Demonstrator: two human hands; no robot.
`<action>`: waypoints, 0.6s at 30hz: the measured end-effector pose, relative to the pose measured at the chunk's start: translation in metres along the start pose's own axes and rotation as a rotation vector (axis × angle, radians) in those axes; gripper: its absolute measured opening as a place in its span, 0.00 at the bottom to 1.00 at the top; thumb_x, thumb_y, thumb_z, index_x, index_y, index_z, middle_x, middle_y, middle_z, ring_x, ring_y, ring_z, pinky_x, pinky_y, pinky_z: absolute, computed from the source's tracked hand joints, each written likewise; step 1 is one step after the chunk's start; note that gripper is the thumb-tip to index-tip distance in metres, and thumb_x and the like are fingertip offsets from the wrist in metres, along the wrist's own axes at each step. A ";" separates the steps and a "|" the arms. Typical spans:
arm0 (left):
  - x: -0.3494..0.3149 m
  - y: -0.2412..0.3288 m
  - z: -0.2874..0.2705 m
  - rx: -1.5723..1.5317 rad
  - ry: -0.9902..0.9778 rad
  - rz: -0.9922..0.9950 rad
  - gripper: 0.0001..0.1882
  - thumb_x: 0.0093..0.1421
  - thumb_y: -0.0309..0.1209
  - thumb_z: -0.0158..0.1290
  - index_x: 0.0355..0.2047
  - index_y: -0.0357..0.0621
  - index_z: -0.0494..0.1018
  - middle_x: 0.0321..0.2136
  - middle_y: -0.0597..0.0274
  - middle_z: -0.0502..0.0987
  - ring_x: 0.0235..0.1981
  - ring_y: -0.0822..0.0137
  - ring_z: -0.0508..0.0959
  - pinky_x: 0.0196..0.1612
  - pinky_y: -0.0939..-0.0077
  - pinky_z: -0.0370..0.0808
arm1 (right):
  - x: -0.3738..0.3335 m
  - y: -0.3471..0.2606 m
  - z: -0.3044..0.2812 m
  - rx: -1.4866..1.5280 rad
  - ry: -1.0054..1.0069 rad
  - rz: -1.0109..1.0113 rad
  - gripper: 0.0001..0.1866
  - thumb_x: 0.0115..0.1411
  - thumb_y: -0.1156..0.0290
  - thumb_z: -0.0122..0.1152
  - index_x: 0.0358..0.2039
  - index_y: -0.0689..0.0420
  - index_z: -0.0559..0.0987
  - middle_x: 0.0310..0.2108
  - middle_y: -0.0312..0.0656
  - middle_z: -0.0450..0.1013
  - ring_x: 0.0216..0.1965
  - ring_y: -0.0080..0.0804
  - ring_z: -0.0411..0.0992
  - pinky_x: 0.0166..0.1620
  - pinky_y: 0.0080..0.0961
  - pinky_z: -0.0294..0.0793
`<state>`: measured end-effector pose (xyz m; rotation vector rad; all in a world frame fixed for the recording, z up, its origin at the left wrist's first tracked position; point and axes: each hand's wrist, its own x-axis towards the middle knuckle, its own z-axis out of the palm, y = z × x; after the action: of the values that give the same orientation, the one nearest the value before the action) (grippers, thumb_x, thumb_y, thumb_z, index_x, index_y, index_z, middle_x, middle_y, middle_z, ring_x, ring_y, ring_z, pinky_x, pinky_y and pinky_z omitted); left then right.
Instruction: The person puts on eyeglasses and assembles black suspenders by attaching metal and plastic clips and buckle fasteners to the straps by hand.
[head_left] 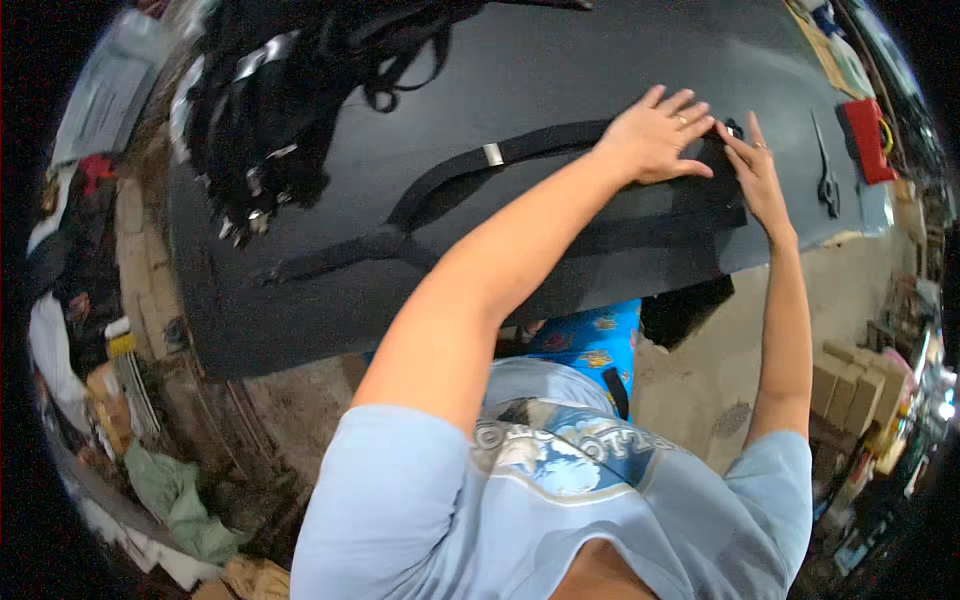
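Observation:
A pair of black suspenders (545, 138) lies spread on the black tabletop (480, 80), its straps meeting at a joint (385, 238) left of centre. One strap curves up to the right and carries a silver metal slider (492, 154). My left hand (655, 138) rests flat on this upper strap with fingers spread. Beside it, my right hand (757, 180) has its fingers stretched out at the strap's right end, near a small shiny clip (735, 130) partly hidden by the fingers. Another strap (640, 232) runs along the table's near side.
A heap of black straps with metal clips (270, 130) covers the table's far left. Black-handled scissors (827, 180) and a red object with a yellow part (868, 140) lie at the right. Cardboard boxes (850, 385) stand on the floor at right; cloth (185, 500) lies lower left.

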<state>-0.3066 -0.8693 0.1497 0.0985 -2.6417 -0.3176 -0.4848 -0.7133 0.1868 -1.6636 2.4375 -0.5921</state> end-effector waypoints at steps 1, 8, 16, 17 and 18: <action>-0.001 -0.005 0.007 0.001 0.018 0.000 0.43 0.61 0.66 0.35 0.66 0.49 0.56 0.66 0.58 0.58 0.69 0.57 0.51 0.69 0.54 0.47 | 0.003 0.001 0.003 0.001 -0.024 -0.014 0.18 0.66 0.66 0.49 0.55 0.44 0.76 0.67 0.59 0.50 0.67 0.51 0.52 0.66 0.43 0.47; -0.050 -0.033 -0.087 -0.345 0.017 -0.206 0.33 0.65 0.54 0.41 0.61 0.42 0.63 0.59 0.46 0.67 0.64 0.44 0.59 0.64 0.51 0.56 | 0.024 -0.005 -0.001 0.212 -0.097 0.039 0.20 0.67 0.61 0.48 0.58 0.47 0.73 0.68 0.52 0.50 0.70 0.43 0.47 0.68 0.35 0.45; -0.271 -0.032 -0.247 -0.016 -0.226 -0.703 0.38 0.41 0.42 0.70 0.53 0.41 0.72 0.47 0.50 0.71 0.52 0.51 0.69 0.57 0.64 0.65 | -0.013 -0.144 -0.007 0.352 -0.048 -0.436 0.40 0.60 0.59 0.61 0.68 0.56 0.54 0.69 0.50 0.47 0.71 0.42 0.41 0.69 0.34 0.41; -0.282 -0.024 -0.241 0.054 -0.157 -0.662 0.37 0.38 0.39 0.72 0.50 0.41 0.74 0.48 0.51 0.70 0.52 0.51 0.68 0.56 0.63 0.65 | -0.020 -0.165 0.003 0.342 -0.116 -0.546 0.45 0.57 0.57 0.64 0.68 0.57 0.51 0.70 0.50 0.46 0.71 0.43 0.41 0.70 0.35 0.40; -0.287 -0.016 -0.239 0.056 -0.107 -0.669 0.34 0.38 0.38 0.71 0.47 0.40 0.74 0.46 0.52 0.71 0.50 0.51 0.69 0.55 0.64 0.66 | -0.027 -0.186 0.013 0.303 -0.127 -0.640 0.50 0.53 0.54 0.67 0.68 0.58 0.49 0.70 0.51 0.44 0.71 0.45 0.40 0.69 0.39 0.40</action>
<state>0.0587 -0.8984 0.2222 1.0162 -2.6454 -0.4710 -0.3094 -0.7505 0.2445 -2.2394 1.5982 -0.8407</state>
